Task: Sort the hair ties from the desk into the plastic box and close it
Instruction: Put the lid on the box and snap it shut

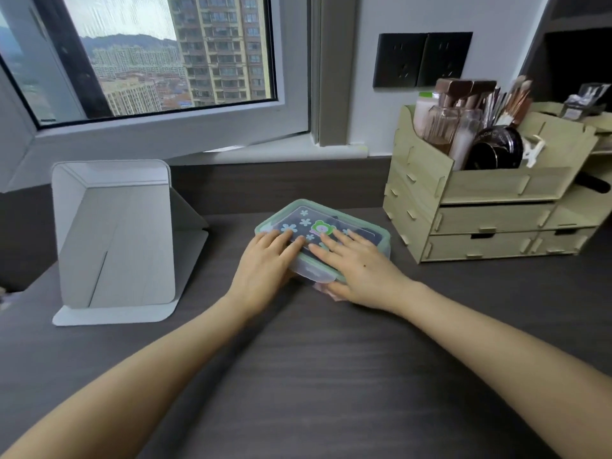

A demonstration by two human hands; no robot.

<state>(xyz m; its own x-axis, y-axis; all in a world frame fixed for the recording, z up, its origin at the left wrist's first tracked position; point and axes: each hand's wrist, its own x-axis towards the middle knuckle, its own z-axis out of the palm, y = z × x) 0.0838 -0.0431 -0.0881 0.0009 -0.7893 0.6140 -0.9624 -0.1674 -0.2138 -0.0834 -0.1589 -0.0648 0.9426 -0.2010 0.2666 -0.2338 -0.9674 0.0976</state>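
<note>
Head view: the box (384, 240) is sitting mid-desk (331, 376), its lid (306, 221) on. The left hand (265, 263) and right hand (362, 271) are pressing flat on the lid — fingers straight, gripping nothing. An organizer (480, 220) is standing just right of it.

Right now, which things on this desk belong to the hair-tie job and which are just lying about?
Job: plastic box, its lid seated on top, left hand and right hand pressing flat on the lid; a small pink item under the right hand, possibly a hair tie.
Lying about: grey folding stand, wooden organiser, makeup brushes, wall sockets.
</note>
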